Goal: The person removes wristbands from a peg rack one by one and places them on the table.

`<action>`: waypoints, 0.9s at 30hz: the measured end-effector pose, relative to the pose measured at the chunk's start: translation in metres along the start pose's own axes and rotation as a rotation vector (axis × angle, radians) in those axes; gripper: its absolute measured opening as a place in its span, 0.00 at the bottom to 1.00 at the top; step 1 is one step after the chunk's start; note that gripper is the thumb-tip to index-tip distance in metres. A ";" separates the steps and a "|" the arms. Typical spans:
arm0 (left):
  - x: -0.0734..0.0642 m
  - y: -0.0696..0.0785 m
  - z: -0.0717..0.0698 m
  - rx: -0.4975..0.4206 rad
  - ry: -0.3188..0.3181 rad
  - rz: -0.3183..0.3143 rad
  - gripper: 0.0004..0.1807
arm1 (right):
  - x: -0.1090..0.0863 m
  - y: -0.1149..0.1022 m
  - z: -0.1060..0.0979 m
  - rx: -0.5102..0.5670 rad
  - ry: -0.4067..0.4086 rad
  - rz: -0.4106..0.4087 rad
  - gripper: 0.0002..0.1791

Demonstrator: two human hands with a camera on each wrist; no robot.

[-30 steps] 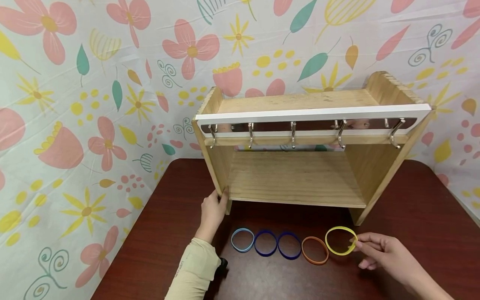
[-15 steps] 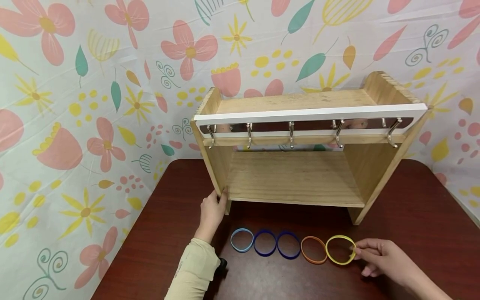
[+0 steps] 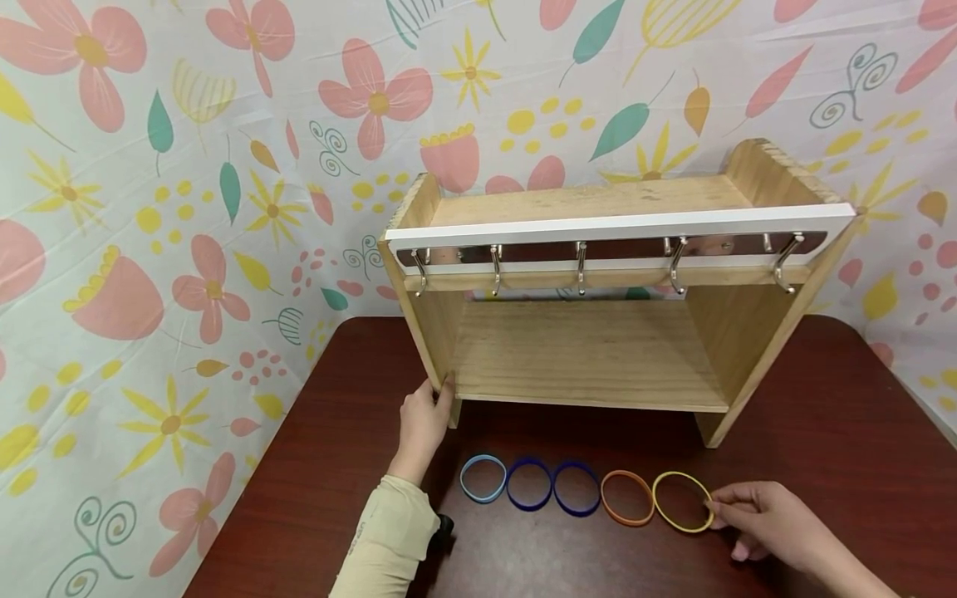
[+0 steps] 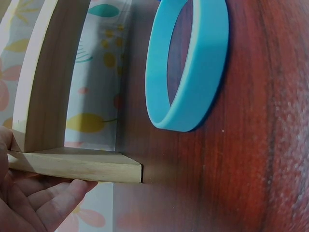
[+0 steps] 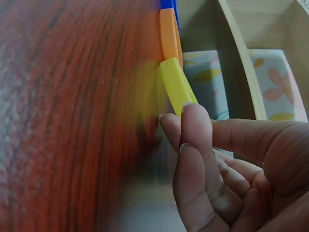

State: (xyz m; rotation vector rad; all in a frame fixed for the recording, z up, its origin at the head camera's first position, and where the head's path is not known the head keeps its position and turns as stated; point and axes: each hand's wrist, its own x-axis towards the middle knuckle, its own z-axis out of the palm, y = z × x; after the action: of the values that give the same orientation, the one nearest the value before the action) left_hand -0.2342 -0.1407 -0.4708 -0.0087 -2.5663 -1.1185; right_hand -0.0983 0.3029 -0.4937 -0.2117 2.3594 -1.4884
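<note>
My left hand [image 3: 422, 423] grips the lower front edge of the left side panel of a wooden shelf [image 3: 583, 353]. In the left wrist view, fingers [image 4: 63, 203] lie along the panel's outer face. With thumb and fingertips, my right hand [image 3: 770, 519] pinches the right side of a yellow silicone wristband [image 5: 176, 84]. That band is at the right end of a row on the table, beside an orange wristband [image 3: 626, 523]. Further left lie two dark blue wristbands [image 3: 529, 508] and a light blue wristband [image 4: 207, 72], close to my left hand.
A white rail [image 3: 620, 223] with several metal hooks [image 3: 581, 270] runs across the shelf's upper front. The dark red table [image 3: 321, 465] carries everything. Behind hangs a flower-patterned cloth [image 3: 262, 166]. A small black object [image 3: 444, 527] shows by my left sleeve [image 3: 385, 531].
My right hand has moved slightly down and toward me, bringing the yellow wristband lower, next to the orange one. My left hand and the other wristbands stay in place.
</note>
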 end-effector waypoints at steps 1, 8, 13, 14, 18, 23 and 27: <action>0.000 0.000 0.000 -0.003 0.000 -0.001 0.19 | 0.000 -0.001 0.000 -0.003 0.006 0.010 0.17; -0.001 0.001 -0.001 -0.017 -0.002 0.002 0.19 | -0.002 -0.004 0.001 -0.039 0.046 0.080 0.19; -0.001 0.001 -0.001 -0.010 0.001 0.009 0.19 | -0.004 -0.004 0.001 -0.048 0.057 0.095 0.20; -0.001 0.001 0.000 -0.006 0.002 0.010 0.19 | -0.004 -0.004 0.001 -0.049 0.057 0.097 0.20; -0.001 0.002 0.000 -0.001 0.003 0.009 0.19 | -0.005 -0.006 0.000 -0.073 0.063 0.123 0.20; -0.001 0.003 -0.001 0.002 0.006 0.004 0.19 | -0.005 -0.007 -0.001 -0.126 0.093 0.161 0.20; -0.001 0.002 -0.001 0.001 0.008 -0.001 0.19 | -0.006 -0.009 0.000 -0.180 0.135 0.166 0.19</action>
State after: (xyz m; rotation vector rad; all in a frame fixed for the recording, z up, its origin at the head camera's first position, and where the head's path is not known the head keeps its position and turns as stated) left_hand -0.2322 -0.1400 -0.4689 -0.0026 -2.5601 -1.1150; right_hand -0.0934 0.3009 -0.4846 0.0424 2.5490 -1.2510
